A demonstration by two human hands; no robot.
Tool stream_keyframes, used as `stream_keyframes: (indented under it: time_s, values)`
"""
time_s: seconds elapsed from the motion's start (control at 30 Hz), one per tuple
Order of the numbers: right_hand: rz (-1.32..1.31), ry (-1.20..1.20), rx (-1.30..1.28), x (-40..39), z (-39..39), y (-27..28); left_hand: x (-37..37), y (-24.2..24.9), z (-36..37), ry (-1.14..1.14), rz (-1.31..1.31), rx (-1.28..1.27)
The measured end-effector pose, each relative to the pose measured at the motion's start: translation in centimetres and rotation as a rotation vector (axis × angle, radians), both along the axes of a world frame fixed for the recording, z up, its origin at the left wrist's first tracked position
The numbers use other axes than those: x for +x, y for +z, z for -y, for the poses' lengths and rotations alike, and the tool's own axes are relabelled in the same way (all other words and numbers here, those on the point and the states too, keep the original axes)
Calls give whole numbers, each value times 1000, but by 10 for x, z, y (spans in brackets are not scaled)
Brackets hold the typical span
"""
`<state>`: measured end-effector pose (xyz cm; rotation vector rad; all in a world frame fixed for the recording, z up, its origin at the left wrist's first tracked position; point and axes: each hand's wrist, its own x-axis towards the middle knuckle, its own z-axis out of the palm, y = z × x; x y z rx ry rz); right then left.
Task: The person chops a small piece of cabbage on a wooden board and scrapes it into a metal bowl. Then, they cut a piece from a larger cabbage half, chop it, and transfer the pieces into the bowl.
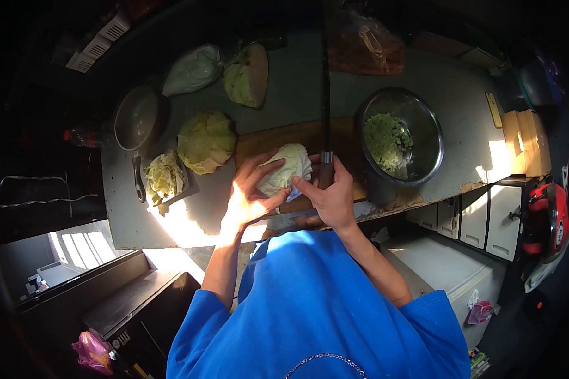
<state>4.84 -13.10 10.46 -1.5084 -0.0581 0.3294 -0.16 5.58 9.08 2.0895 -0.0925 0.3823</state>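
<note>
A pale green piece of cabbage [290,165] is held over the near edge of the wooden cutting board [265,140]. My left hand [251,192] grips it from the left, fingers curved over its top. My right hand [335,196] is wrapped round the dark handle of a knife [326,169], whose blade points away from me; its thumb touches the cabbage's right side. To the right of the board stands a steel bowl [431,148] with chopped cabbage [387,139] in it. A larger cabbage [206,142] sits left of the board.
Cabbage scraps [164,177] lie at the left beside a pan [137,118]. Farther back are a cut cabbage [246,76], a plastic bag [193,68] and a reddish bag [367,47]. A cardboard box [526,143] stands at the table's right end.
</note>
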Motion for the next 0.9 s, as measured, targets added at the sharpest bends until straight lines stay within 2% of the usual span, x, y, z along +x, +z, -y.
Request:
stream_keyframes:
  time_s: [0.03,0.1,0.17,0.23,0.27,0.3,0.37,0.4,0.43,0.5,0.53,0.57,0.63,0.67,0.73,0.8,0.87,0.9]
  values:
    - [-1,-7,-1,-1,2,0,0,-6,-1,-7,-1,-1]
    - [-71,66,13,-4,4,1,0,-14,-3,63,40,-191]
    - [-86,79,66,-7,0,7,0,-13,-5,86,49,-198]
    - [-99,94,121,-8,-6,9,1,-26,-12,108,91,-416]
    - [-63,112,120,-8,-8,9,-1,-32,-12,131,45,-616]
    - [-25,132,117,-7,-11,8,-1,-38,-12,128,48,-615]
    - [-22,117,76,-7,-14,6,-2,-50,-14,130,-126,-1023]
    - [10,116,11,-7,-13,8,-1,-47,-10,136,-200,-1118]
    - [44,118,-54,-6,-13,9,2,-57,-7,241,-333,-1448]
    - [93,106,-87,-6,-12,2,0,-47,2,346,-465,-1684]
    - [91,62,-74,-6,-13,2,-5,-167,-32,275,-460,-1429]
    - [86,17,-61,-7,-12,1,-5,-149,-24,280,-457,-1431]
    - [49,54,-61,-3,-10,1,-1,-89,4,452,-231,-1203]
    - [11,86,-61,1,-9,0,8,-117,-7,340,-291,-1313]
    - [-26,113,-63,4,-10,-1,6,-106,-5,341,-283,-1246]
    - [-217,128,83,7,-12,-3,11,-77,0,335,-274,-1178]
    - [-278,86,102,4,-7,-6,18,-23,13,473,-618,-1433]
    - [-327,49,126,5,-5,-9,17,-25,11,468,-620,-1434]
